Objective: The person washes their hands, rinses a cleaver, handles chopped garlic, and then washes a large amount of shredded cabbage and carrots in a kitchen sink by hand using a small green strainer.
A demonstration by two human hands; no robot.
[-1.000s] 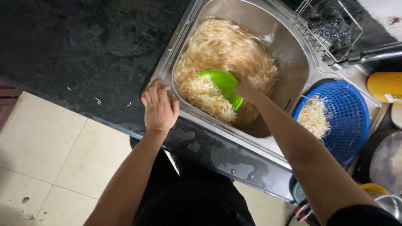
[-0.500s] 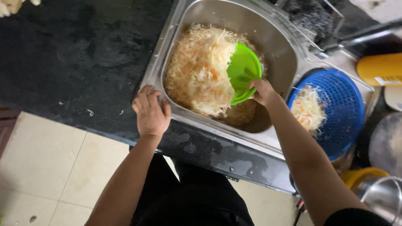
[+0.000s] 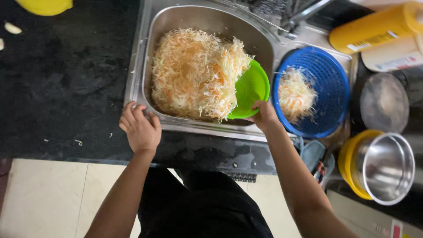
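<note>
Green bowl (image 3: 251,90), centre of frame, tilted steeply on edge inside the steel sink (image 3: 211,17). Its open face is turned toward the big heap of shredded cabbage and carrot (image 3: 189,72) that fills most of the basin; shreds pile over the bowl's upper left rim and hang off its lower edge. The tilt puts the rim into the heap, like a scoop.

Right hand (image 3: 263,115) grips the bowl at its lower right rim, fingers clamped on the edge, wrist just above the sink's front lip. Holding at the rim's far side keeps the hand out of the shreds.

Left hand (image 3: 140,128), lower left of centre, rests on the sink's front left corner where steel meets the black counter (image 3: 61,79). Fingers curled and slightly apart, holding nothing; it looks like a brace for the body leaning in.

Right of the sink, just beside the bowl: a blue perforated basket (image 3: 328,94) with a smaller mound of the same shreds in it.

Further right: a yellow bottle (image 3: 374,28) lying on its side at upper right, a round grey lid (image 3: 384,102), and a steel pot (image 3: 385,167) nested in a yellow container at lower right. Stray shreds dot the counter. Pale tiled floor (image 3: 44,198) along the bottom.
</note>
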